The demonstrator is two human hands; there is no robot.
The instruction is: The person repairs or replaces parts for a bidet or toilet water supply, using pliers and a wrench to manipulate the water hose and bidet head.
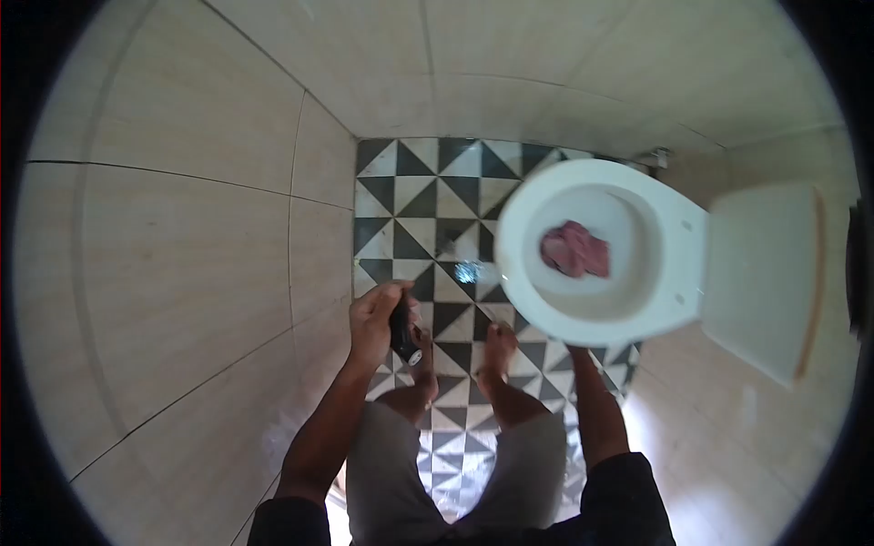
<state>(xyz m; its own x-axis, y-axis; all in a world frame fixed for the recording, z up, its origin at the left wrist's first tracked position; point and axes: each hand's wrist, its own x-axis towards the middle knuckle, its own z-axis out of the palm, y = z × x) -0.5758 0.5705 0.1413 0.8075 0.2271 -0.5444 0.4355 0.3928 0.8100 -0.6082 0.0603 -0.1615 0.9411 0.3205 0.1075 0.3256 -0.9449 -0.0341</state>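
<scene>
My left hand [373, 314] is closed around a small black cylindrical object [401, 333] with a pale round end, held over the floor left of my feet. Its exact kind does not show. My right forearm [601, 409] reaches up to the near side of the white toilet [523, 300]; the bowl's rim hides the right hand and its fingers. A crumpled pink cloth [574, 249] lies inside the bowl.
The toilet's cistern [760, 273] stands at the right against the wall. Black-and-white patterned tiles [414, 196] cover the floor, with a shiny bluish wet-looking spot [468, 271] beside the bowl. My bare feet [496, 350] are close by. Beige tiled walls [182, 246] enclose the narrow space.
</scene>
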